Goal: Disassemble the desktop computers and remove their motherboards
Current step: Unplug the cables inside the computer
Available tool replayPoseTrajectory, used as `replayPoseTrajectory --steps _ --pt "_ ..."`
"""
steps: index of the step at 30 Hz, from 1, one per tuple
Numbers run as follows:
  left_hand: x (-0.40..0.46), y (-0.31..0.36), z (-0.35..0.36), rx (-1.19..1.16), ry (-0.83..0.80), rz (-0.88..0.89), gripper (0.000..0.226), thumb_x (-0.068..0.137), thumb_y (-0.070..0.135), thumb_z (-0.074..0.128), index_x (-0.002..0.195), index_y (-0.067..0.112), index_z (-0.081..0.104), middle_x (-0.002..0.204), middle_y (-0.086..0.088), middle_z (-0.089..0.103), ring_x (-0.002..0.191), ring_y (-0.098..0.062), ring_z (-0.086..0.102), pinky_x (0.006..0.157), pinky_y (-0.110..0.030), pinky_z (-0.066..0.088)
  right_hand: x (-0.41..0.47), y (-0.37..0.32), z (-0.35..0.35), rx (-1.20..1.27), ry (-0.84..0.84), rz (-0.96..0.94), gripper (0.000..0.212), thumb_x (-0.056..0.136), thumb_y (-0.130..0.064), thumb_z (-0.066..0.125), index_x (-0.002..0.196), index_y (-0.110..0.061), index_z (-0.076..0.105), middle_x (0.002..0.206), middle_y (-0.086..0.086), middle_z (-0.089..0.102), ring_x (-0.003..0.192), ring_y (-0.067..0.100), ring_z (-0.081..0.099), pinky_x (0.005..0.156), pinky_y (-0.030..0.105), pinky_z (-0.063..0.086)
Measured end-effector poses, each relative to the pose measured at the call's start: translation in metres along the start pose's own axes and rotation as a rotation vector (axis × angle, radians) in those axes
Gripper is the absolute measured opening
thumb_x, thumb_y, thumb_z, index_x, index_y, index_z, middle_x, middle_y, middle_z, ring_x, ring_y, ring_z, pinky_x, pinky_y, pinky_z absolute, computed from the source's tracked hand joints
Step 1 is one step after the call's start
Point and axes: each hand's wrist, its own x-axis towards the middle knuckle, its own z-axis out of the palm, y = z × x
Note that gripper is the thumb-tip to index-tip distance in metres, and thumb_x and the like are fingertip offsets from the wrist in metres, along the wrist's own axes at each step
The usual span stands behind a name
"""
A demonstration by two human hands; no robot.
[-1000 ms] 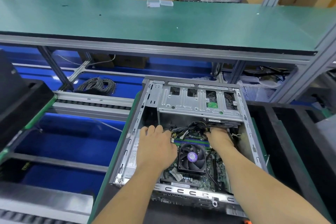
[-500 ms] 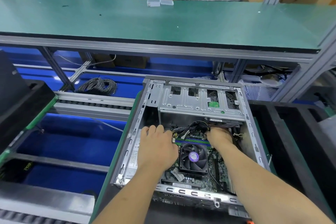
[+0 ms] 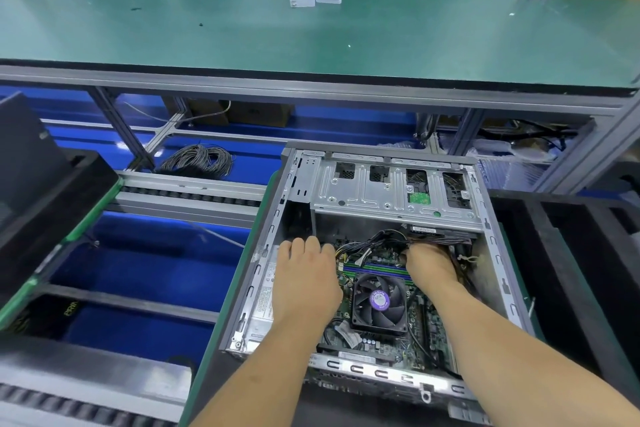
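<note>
Head: left hand (image 3: 304,284) flat in computer case (image 3: 498,274); right hand (image 3: 429,263) grips cables (image 3: 384,239).

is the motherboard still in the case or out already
Still in. The motherboard lies flat on the floor of the open case, with the cooler fan on it and cables running across it.

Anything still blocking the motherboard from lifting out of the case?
Yes. The black cable bundle still runs across the motherboard under the drive cage; the right hand reaches into it. The CPU fan sits on the board, and the left hand rests beside it.
</note>
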Motion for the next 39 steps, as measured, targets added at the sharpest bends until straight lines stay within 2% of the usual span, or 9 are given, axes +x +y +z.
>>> replayPoseTrajectory --steps 3,7,12,16,20,28,30,34,39 --pt "0.001 0.0 0.0 0.004 0.005 0.002 0.023 0.093 0.025 0.046 0.115 0.021 0.052 0.11 -0.002 0.05 0.106 -0.025 0.044 0.102 -0.041 0.029 0.004 0.001 0.0 -0.003 -0.029 -0.006 0.025 0.099 -0.014 0.045 0.093 -0.007 0.068 0.081 0.009 0.06 0.074 0.023 0.055 0.067 0.024 0.042" --pt "-0.001 0.0 0.0 0.007 0.006 0.004 0.022 0.092 0.022 0.045 0.112 0.021 0.053 0.108 -0.002 0.049 0.105 -0.026 0.043 0.101 -0.042 0.029 0.011 0.0 -0.002 0.097 -0.05 0.013 0.036 0.103 -0.023 0.04 0.074 -0.007 0.054 0.071 0.005 0.051 0.066 0.02 0.053 0.053 0.023 0.036" --pt "0.0 0.001 0.0 0.006 0.006 0.006 0.023 0.091 0.022 0.045 0.113 0.021 0.053 0.108 -0.001 0.049 0.105 -0.026 0.043 0.102 -0.042 0.029 0.009 0.002 0.0 0.156 -0.046 -0.012 0.029 0.105 -0.019 0.038 0.106 -0.009 0.065 0.109 0.017 0.064 0.103 0.031 0.062 0.08 0.031 0.048" --pt "0.0 0.0 0.001 0.005 0.01 0.006 0.024 0.091 0.024 0.047 0.114 0.021 0.053 0.108 -0.002 0.049 0.105 -0.026 0.044 0.103 -0.043 0.029 0.014 0.001 0.0 0.102 -0.094 -0.023 0.031 0.104 -0.019 0.038 0.098 -0.005 0.065 0.098 0.015 0.063 0.084 0.027 0.058 0.069 0.027 0.044" --pt "0.0 0.0 0.002 0.006 0.023 0.011 0.023 0.092 0.027 0.05 0.114 0.022 0.052 0.108 -0.001 0.05 0.106 -0.025 0.044 0.103 -0.042 0.029 0.012 0.001 -0.003 0.063 -0.086 -0.037 0.032 0.103 -0.013 0.039 0.116 -0.008 0.068 0.109 0.013 0.067 0.091 0.027 0.062 0.072 0.027 0.047" --pt "0.0 0.0 0.003 0.012 0.024 0.01 0.034 0.09 0.03 0.058 0.122 0.022 0.047 0.111 -0.002 0.049 0.108 -0.027 0.044 0.103 -0.042 0.029 0.012 0.003 0.004 0.041 -0.019 -0.048 0.029 0.101 -0.008 0.04 0.102 -0.002 0.068 0.1 0.015 0.069 0.076 0.024 0.054 0.066 0.025 0.043" --pt "0.0 0.0 0.003 0.011 0.028 0.01 0.036 0.09 0.03 0.058 0.122 0.023 0.046 0.112 -0.002 0.049 0.109 -0.026 0.044 0.103 -0.042 0.03 0.013 0.004 0.006 0.057 -0.014 -0.053 0.029 0.101 -0.008 0.04 0.101 -0.002 0.068 0.093 0.014 0.065 0.078 0.025 0.055 0.066 0.025 0.042" --pt "0.0 0.0 0.001 -0.001 0.034 0.009 0.035 0.09 0.029 0.058 0.121 0.022 0.044 0.111 -0.001 0.049 0.108 -0.025 0.044 0.103 -0.041 0.03 0.009 0.005 0.006 0.103 0.008 -0.074 0.028 0.101 -0.009 0.04 0.107 -0.004 0.067 0.107 0.012 0.068 0.096 0.028 0.065 0.075 0.027 0.049" --pt "-0.001 0.0 0.002 0.003 0.04 0.011 0.037 0.091 0.028 0.057 0.125 0.022 0.042 0.112 -0.002 0.049 0.109 -0.026 0.044 0.105 -0.042 0.029 0.011 0.007 0.013 0.107 0.028 -0.087 0.028 0.101 -0.009 0.042 0.107 -0.002 0.069 0.095 0.014 0.065 0.095 0.029 0.066 0.07 0.025 0.045"
